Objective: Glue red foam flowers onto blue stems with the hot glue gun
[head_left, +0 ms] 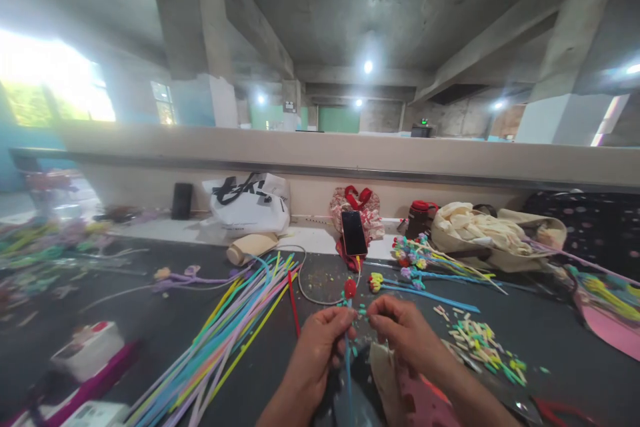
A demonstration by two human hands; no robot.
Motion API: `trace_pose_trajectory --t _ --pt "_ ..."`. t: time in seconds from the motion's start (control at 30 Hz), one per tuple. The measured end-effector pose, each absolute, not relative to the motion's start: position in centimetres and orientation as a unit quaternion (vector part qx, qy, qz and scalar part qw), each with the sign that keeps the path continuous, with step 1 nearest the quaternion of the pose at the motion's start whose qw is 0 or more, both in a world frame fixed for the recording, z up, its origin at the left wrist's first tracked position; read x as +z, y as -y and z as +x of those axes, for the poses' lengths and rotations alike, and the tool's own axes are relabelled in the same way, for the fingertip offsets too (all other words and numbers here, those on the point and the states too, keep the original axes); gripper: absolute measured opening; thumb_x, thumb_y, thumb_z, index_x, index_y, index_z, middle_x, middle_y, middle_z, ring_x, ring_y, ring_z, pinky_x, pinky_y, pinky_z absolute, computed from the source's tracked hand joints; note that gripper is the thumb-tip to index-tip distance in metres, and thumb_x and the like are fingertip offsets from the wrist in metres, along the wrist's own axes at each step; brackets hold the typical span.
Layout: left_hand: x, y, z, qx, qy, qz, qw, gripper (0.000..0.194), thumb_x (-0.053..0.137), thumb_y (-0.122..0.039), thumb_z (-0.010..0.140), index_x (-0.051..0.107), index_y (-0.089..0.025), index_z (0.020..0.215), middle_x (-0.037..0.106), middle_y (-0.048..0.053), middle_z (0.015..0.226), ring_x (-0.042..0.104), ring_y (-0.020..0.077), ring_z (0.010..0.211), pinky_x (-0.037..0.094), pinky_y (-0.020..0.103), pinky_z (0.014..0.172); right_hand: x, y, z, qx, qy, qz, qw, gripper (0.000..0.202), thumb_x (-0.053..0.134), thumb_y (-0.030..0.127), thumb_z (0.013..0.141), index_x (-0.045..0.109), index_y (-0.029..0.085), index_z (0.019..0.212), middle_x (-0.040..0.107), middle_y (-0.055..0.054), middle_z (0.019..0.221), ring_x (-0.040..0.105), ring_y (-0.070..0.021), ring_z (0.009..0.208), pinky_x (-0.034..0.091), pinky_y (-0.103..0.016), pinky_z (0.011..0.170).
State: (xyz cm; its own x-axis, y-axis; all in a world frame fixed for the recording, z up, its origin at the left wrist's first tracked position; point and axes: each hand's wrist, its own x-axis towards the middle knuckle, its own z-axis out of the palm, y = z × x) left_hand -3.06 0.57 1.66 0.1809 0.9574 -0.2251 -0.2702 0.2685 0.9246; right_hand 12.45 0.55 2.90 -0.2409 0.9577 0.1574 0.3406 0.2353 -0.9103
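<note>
My left hand pinches a blue pipe-cleaner stem upright just below its red head, which looks like a small flower. The stem's lower end runs down toward my lap. Close by on the right, my right hand has thumb and forefinger pressed together; whatever may be between them is too small to make out. Small green bits show between the two hands. A long bundle of coloured pipe cleaners lies to the left. Short cut pieces are heaped at the right.
Blue-stemmed flowers with yellow heads and a mixed bunch lie beyond my right hand. A phone leans on a red patterned bag, its cable looping over the table. A white bag and a dark bottle stand behind.
</note>
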Motion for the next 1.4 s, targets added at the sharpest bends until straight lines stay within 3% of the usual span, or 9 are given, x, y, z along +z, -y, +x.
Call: trace_pose_trajectory --t 0.17,0.4,0.7,1.03,1.17,1.3,1.4 --pt "1.3 -0.7 -3.1 0.451 -0.442 0.425 0.648 0.035 0.067 -0.045 0.053 0.061 -0.013 0.064 0.052 -0.004 0.045 0.034 0.0020 0.030 0.019 0.015 0.031 1.6 -0.8 11.9 0.329 0.734 -0.464 0.371 0.011 0.051 0.019 0.074 0.058 0.015 0.067 0.052 0.002 0.060 0.048 -0.0111 0.056 0.035 -0.021 0.052" --pt "0.7 -1.6 -4.1 0.457 -0.507 0.451 0.575 0.031 0.064 -0.044 0.055 0.057 -0.014 0.053 0.045 -0.006 0.036 0.034 0.0037 0.029 0.022 0.016 0.032 1.0 -1.1 11.7 0.387 0.701 -0.437 0.409 0.010 0.050 0.021 0.075 0.056 0.016 0.070 0.051 0.004 0.058 0.049 -0.0101 0.051 0.037 -0.020 0.050" --pt "0.6 -1.1 -4.0 0.434 -0.482 0.451 0.613 0.039 0.065 -0.047 0.056 0.063 -0.014 0.076 0.055 -0.004 0.049 0.037 0.0031 0.033 0.022 0.015 0.032 0.6 -1.1 11.6 0.400 0.696 -0.433 0.409 0.010 0.050 0.021 0.075 0.056 0.016 0.068 0.051 0.004 0.057 0.048 -0.0097 0.052 0.037 -0.020 0.050" --pt "0.2 -1.2 -3.7 0.441 -0.505 0.456 0.586 0.033 0.063 -0.046 0.054 0.053 -0.016 0.060 0.054 -0.003 0.045 0.035 0.0036 0.030 0.022 0.015 0.031 1.2 -0.9 11.7 0.420 0.673 -0.444 0.417 0.014 0.052 0.028 0.074 0.056 0.016 0.070 0.051 0.005 0.056 0.047 -0.0085 0.049 0.036 -0.019 0.047" --pt "0.2 -1.4 -4.2 0.447 -0.506 0.447 0.587 0.036 0.064 -0.047 0.052 0.058 -0.014 0.065 0.053 -0.004 0.045 0.036 0.0038 0.031 0.022 0.016 0.032 1.6 -0.9 12.2 0.393 0.647 -0.501 0.420 0.014 0.050 0.030 0.074 0.055 0.017 0.070 0.047 0.007 0.050 0.041 -0.0071 0.040 0.030 -0.018 0.041" --pt "0.5 -1.3 -4.6 0.446 -0.508 0.441 0.590 0.041 0.066 -0.046 0.052 0.063 -0.014 0.077 0.054 -0.004 0.047 0.035 0.0038 0.031 0.022 0.016 0.032 1.3 -1.0 12.2 0.395 0.652 -0.497 0.415 0.011 0.053 0.027 0.071 0.054 0.018 0.065 0.047 0.007 0.050 0.045 -0.0085 0.043 0.034 -0.019 0.044" --pt "0.6 -1.2 -4.6 0.445 -0.522 0.436 0.582 0.036 0.065 -0.045 0.053 0.062 -0.014 0.072 0.055 -0.003 0.048 0.036 0.0037 0.032 0.022 0.016 0.032 1.2 -1.0 12.2 0.397 0.652 -0.496 0.415 0.011 0.054 0.027 0.070 0.053 0.018 0.064 0.048 0.006 0.050 0.046 -0.0088 0.045 0.035 -0.020 0.045"
